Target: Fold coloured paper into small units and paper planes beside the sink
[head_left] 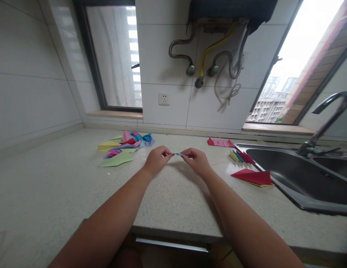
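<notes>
Between my two hands stretches a small narrow piece of blue-green folded paper (pixel 178 154), held just above the countertop. My left hand (pixel 159 158) pinches its left end between thumb and fingers. The right end is pinched by my right hand (pixel 196 159). My fingertips cover both ends, so its full shape is hidden. To the left lies a loose pile of folded paper (pixel 128 143) in pink, yellow, purple and blue, with a light green paper plane (pixel 117 159) at its front. A red paper plane (pixel 253 176) rests to the right of my right hand.
Pink and red folded papers (pixel 220 142) stand in a row near the wall. Yellow, blue and red folded papers (pixel 242 156) sit beside the steel sink (pixel 290 203). A faucet (pixel 327 123) rises behind it. The speckled countertop (pixel 173 208) ends at a front edge below my forearms.
</notes>
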### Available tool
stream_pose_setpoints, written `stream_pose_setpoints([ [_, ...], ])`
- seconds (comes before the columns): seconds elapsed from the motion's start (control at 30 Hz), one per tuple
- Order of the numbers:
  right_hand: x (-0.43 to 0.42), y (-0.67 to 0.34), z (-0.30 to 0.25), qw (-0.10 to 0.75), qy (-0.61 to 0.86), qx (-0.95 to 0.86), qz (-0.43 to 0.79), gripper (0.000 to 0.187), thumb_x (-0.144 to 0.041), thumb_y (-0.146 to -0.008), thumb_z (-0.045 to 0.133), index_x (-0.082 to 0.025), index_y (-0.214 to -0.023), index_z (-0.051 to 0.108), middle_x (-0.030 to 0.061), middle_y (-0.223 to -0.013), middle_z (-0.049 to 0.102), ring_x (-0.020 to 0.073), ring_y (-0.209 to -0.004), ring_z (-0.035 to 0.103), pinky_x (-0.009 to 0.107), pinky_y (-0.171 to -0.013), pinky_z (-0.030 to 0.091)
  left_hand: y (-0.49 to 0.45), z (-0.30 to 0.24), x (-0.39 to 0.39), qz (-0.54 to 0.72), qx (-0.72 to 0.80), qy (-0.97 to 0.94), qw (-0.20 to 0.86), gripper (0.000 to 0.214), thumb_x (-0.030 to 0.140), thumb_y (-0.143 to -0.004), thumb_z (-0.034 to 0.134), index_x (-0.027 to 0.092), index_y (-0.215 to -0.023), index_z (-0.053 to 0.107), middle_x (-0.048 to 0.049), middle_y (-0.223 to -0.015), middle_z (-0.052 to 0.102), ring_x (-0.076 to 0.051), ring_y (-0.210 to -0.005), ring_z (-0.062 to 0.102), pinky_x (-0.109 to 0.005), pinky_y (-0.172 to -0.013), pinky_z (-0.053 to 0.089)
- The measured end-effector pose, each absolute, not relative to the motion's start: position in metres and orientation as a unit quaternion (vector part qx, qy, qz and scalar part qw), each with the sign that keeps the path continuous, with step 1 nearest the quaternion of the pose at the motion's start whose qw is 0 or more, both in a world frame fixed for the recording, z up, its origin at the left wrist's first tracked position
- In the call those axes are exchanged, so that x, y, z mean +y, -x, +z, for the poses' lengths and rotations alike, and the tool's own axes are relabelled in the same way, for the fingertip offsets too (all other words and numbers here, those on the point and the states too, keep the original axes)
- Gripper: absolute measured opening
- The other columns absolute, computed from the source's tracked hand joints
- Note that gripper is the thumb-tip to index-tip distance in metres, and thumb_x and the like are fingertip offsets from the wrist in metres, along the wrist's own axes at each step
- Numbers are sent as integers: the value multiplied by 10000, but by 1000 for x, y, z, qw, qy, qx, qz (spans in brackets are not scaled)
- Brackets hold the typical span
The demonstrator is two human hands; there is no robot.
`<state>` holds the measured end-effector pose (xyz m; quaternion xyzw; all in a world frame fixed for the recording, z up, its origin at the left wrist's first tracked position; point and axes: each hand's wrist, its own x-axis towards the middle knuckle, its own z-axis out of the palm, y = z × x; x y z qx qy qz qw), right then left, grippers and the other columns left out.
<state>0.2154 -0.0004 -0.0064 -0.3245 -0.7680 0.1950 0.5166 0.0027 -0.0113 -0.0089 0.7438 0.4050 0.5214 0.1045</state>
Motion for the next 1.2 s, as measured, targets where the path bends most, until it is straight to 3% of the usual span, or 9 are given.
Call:
stream_pose_setpoints([
  [0.13, 0, -216, -6, 511, 334, -769, 187, 75, -272, -815, 668, -201, -827, 688, 59, -877, 731, 182, -797, 679, 330, -733, 561, -5, -8, -14, 516, 403, -744, 136, 101, 288, -835, 663, 188, -845, 654, -17, -805, 649, -134, -689, 599, -244, -594, 452],
  [0.3, -2, -216, -5, 488, 332, -785, 189, 88, -258, -803, 672, -193, -860, 690, 56, -872, 726, 176, -781, 677, 326, -734, 562, -6, -2, -19, 512, 364, -767, 135, 260, 304, -779, 728, 211, -1015, 672, -54, -991, 646, -162, -828, 630, -223, -559, 461],
  [0.43, -7, -213, -3, 467, 319, -804, 182, 93, -268, -817, 660, -207, -878, 697, 45, -857, 720, 174, -782, 672, 317, -722, 558, -7, 0, -22, 491, 342, -788, 143, 113, 292, -836, 664, 213, -898, 715, -61, -938, 667, -177, -873, 623, -230, -589, 467],
  [0.6, -9, -212, -1, 468, 311, -808, 178, 88, -281, -817, 656, -215, -860, 695, 53, -858, 717, 179, -787, 663, 326, -717, 554, -7, 0, -21, 494, 343, -782, 162, 105, 280, -845, 651, 207, -825, 724, -64, -883, 681, -181, -842, 625, -248, -615, 463],
  [0.97, -5, -215, -4, 463, 318, -800, 211, 97, -306, -818, 681, -214, -821, 712, 70, -902, 740, 206, -845, 684, 351, -776, 537, -5, 2, -21, 460, 326, -811, 157, 95, 195, -839, 639, 209, -785, 717, -52, -853, 674, -185, -854, 598, -291, -733, 459],
  [1.2, -2, -216, -7, 467, 324, -769, 293, 155, -365, -789, 712, -212, -809, 717, 69, -934, 741, 219, -904, 682, 357, -811, 531, -8, -1, -21, 474, 346, -784, 202, 91, 270, -834, 657, 196, -837, 710, -61, -915, 688, -185, -865, 614, -269, -675, 464],
])
